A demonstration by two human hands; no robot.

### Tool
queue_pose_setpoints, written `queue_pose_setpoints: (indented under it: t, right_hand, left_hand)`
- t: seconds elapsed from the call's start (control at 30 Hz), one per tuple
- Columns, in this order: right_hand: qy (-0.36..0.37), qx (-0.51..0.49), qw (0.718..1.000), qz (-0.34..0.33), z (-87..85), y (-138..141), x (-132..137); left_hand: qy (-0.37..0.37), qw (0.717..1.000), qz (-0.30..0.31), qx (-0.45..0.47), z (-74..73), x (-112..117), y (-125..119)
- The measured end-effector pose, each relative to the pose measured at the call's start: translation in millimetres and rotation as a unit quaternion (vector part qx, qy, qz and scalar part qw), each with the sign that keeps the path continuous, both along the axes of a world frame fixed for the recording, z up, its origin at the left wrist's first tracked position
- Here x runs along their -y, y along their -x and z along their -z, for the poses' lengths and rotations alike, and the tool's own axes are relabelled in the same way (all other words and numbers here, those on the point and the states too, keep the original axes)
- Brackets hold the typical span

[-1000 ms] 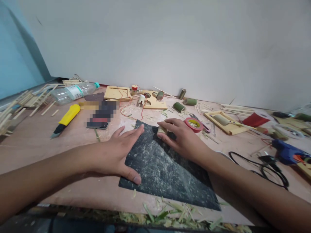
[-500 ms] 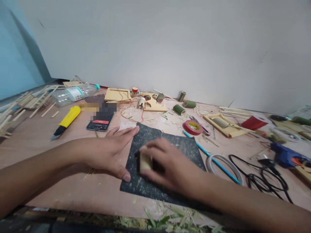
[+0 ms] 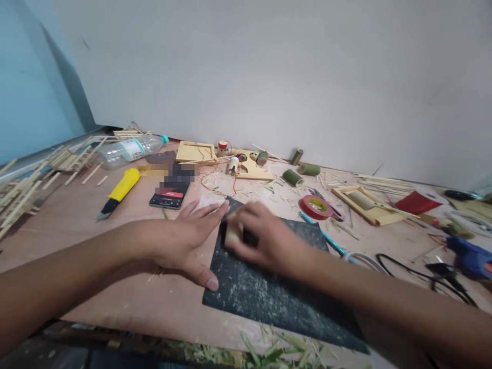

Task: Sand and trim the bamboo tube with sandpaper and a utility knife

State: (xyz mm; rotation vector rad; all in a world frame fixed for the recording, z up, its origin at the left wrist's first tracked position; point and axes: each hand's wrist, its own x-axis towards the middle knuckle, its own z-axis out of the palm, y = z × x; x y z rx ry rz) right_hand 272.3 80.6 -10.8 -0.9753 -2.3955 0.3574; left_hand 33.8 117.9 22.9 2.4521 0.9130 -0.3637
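A dark sheet of sandpaper (image 3: 265, 297), dusted with pale powder, lies on the table in front of me. My left hand (image 3: 182, 246) rests flat with fingers spread, its thumb and fingertips on the sheet's left edge. Slightly blurred, my right hand (image 3: 271, 241) grips a short pale bamboo piece (image 3: 232, 236) against the upper left part of the sandpaper. The fingers hide much of that piece. Behind the left hand lie a phone (image 3: 169, 197) and a yellow-handled cutter (image 3: 122, 189).
Several green bamboo pieces (image 3: 292, 178), a red tape roll (image 3: 315, 207) and a wooden frame (image 3: 378, 218) lie behind the sandpaper. A blue glue gun (image 3: 467, 256) and black cable are at right. A plastic bottle (image 3: 128, 151) and sticks lie left. Shavings (image 3: 269, 351) line the front edge.
My right hand has moved the bamboo piece away from me over the sandpaper, towards its far edge. The left hand stays on the sheet. The whole view has shifted slightly.
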Motion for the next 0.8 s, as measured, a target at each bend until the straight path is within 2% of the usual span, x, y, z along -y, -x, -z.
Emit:
queue_pose_setpoints:
  t: [0.07, 0.1, 0.2, 0.27, 0.43, 0.53, 0.63, 0.7, 0.8]
  right_hand:
    - [0.020, 0.011, 0.998, -0.061, 1.2, -2, 2]
    - [0.018, 0.014, 0.999, -0.043, 2.1, -5, 0]
    - [-0.003, 0.025, 0.996, 0.089, 4.4, -19, -11]
    - [0.000, 0.032, 0.992, 0.118, 3.4, -27, -16]
    - [0.045, 0.004, 0.997, 0.064, -5.5, -34, 2]
    - [0.117, -0.060, 0.990, 0.060, -8.1, -37, 15]
    - [0.188, -0.111, 0.976, 0.021, -10.2, -45, 20]
    - [0.205, -0.104, 0.973, -0.001, -14.3, -51, 21]
    - [0.180, -0.038, 0.983, -0.008, -24.3, -57, 22]
  left_hand:
    - [0.000, 1.000, 0.008, 0.003, 0.5, 0, 0]
    - [-0.001, 1.000, 0.011, 0.005, 0.2, 0, 0]
    - [0.006, 1.000, 0.014, 0.000, -1.5, 0, 0]
    - [0.010, 1.000, 0.016, -0.007, -2.2, -1, -1]
    - [0.013, 1.000, 0.003, -0.016, -2.8, -1, -2]
    - [0.030, 0.999, -0.017, -0.023, -4.7, 0, -2]
    - [0.043, 0.998, -0.040, -0.032, -5.9, 1, -2]
    - [0.044, 0.997, -0.044, -0.034, -6.1, 2, -2]
    - [0.042, 0.998, -0.040, -0.035, -6.7, 2, -3]
